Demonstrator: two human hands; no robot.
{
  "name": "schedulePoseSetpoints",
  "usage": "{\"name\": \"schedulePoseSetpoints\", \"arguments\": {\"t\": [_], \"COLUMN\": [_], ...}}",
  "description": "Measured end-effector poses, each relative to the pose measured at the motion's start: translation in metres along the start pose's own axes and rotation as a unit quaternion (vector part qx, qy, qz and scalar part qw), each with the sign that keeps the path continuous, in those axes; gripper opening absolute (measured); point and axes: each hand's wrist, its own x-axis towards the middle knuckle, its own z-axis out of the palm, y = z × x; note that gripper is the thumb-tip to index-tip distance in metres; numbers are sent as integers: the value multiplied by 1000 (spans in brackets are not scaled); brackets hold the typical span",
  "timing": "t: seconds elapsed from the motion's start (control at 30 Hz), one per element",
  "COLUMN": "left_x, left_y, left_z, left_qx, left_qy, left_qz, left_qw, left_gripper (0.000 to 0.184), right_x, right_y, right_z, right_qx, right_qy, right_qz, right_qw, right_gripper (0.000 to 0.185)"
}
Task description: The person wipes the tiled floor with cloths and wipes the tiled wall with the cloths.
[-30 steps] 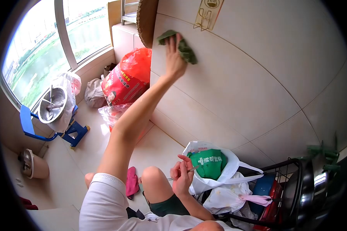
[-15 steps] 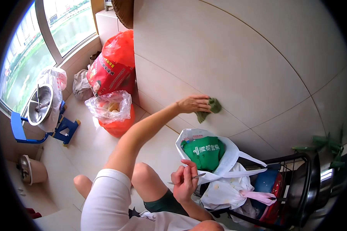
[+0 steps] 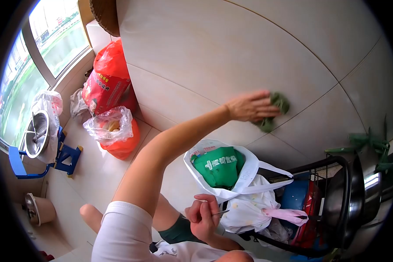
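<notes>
My left hand (image 3: 251, 107) reaches out and presses a dark green cloth (image 3: 280, 103) flat against the tiled wall (image 3: 196, 48). Its fingers lie over the cloth, which bunches out past the fingertips and below them. Closer to my body, my right hand (image 3: 204, 218) is closed around a slim metal tool (image 3: 222, 212). Only a short, thin end sticks out, so its kind is hidden. Just beyond that hand stands a white bag (image 3: 249, 172) with a green bag (image 3: 218, 166) in its mouth.
A black wire basket (image 3: 347, 196) at the right holds bundles and bags. Dark metal pans stand beside it. Left of my arm are a red bag (image 3: 107, 87), an orange bag (image 3: 122, 146) of food, a blue folding stool (image 3: 65, 157) bearing a steel bowl (image 3: 38, 131), and a bin (image 3: 43, 208).
My left hand has slid the cloth to the right and slightly up along the wall. The view has shifted a little. My right hand keeps its grip on the metal tool.
</notes>
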Motion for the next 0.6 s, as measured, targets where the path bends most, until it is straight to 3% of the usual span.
{"name": "schedulePoseSetpoints", "arguments": {"t": [0.1, 0.27, 0.37, 0.47, 0.53, 0.6], "left_x": [-59, -184, -198, -184, -164, -120], "left_y": [66, 156, 155, 130, 86, 22], "left_z": [56, 133, 126, 110, 93, 31], "left_qx": [27, -86, -38, 31, -113, -31], "left_qy": [-53, -166, -184, -159, -95, -59], "left_qz": [111, 100, 148, 139, 23, -58], "left_qw": [992, 977, 971, 977, 989, 996], "left_gripper": [57, 52, 47, 42, 42, 48], "right_x": [-13, -18, -13, -9, -6, -3], "right_y": [3, 24, 32, 33, 38, 42], "right_z": [-14, -42, -41, -36, -36, -32], "right_qx": [41, 23, 14, 19, 16, 11], "right_qy": [23, 57, 45, 12, -3, -10], "right_qz": [14, 72, 110, 130, 128, 135], "right_qw": [999, 995, 993, 991, 992, 991], "right_gripper": [28, 26, 25, 25, 26, 26]}}
